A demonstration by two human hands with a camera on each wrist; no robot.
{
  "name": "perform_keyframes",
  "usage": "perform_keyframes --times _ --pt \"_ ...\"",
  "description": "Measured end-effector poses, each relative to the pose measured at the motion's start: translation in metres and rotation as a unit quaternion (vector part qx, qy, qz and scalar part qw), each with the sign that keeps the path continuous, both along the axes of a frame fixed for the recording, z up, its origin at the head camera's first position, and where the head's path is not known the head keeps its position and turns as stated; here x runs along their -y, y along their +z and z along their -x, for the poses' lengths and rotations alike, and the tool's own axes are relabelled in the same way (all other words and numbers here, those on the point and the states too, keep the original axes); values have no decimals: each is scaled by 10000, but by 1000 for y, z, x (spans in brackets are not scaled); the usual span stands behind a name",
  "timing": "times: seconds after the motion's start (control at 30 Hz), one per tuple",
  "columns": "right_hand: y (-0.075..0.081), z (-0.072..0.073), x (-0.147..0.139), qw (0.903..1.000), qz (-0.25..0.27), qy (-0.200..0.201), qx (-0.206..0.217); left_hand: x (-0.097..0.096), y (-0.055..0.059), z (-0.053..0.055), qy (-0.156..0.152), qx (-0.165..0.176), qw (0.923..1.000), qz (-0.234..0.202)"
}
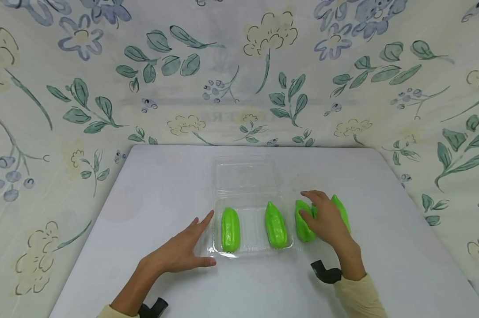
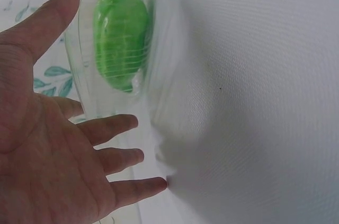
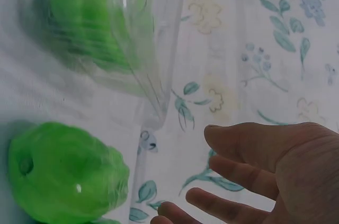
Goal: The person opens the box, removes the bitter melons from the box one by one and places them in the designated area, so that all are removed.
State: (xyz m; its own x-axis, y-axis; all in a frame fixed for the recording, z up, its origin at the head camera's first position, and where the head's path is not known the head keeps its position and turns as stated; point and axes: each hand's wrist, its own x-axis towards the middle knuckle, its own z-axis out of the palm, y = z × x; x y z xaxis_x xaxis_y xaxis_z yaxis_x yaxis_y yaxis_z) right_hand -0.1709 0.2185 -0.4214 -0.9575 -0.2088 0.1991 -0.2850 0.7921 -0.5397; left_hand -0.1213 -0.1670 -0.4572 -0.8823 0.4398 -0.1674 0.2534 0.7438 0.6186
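A clear plastic clamshell box [image 1: 249,254] lies with its lid [image 1: 245,174] folded back, away from me. Inside it are two glossy green pepper-like vegetables, one [image 1: 230,229] along the left wall and one [image 1: 276,225] along the right. My left hand [image 1: 180,251] is spread beside the box's left wall, with fingertips and thumb right at its edge. Over more of these vegetables to the right of the box hovers my right hand [image 1: 328,221], fingers loosely bent and holding nothing. One vegetable [image 1: 304,221] shows left of this hand, another [image 1: 341,212] behind it, partly hidden.
The white table [image 1: 164,176] reaches back to a wall draped in flowered cloth [image 1: 223,106]. Black wrist mounts [image 1: 326,272] sit by both wrists, next to the beige sleeves [image 1: 360,296].
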Motion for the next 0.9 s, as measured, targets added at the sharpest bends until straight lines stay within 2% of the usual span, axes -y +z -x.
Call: perform_keyframes --times 0.17,0.43,0.9 --pt "-3 -2 10 9999 79 107 -8 0 0 0 -31 -40 10000 45" --pt "-5 -4 23 9989 358 193 213 1 1 1 -73 -52 9999 72" --pt "-10 -6 40 9980 516 288 210 1 2 0 -100 -76 9999 69"
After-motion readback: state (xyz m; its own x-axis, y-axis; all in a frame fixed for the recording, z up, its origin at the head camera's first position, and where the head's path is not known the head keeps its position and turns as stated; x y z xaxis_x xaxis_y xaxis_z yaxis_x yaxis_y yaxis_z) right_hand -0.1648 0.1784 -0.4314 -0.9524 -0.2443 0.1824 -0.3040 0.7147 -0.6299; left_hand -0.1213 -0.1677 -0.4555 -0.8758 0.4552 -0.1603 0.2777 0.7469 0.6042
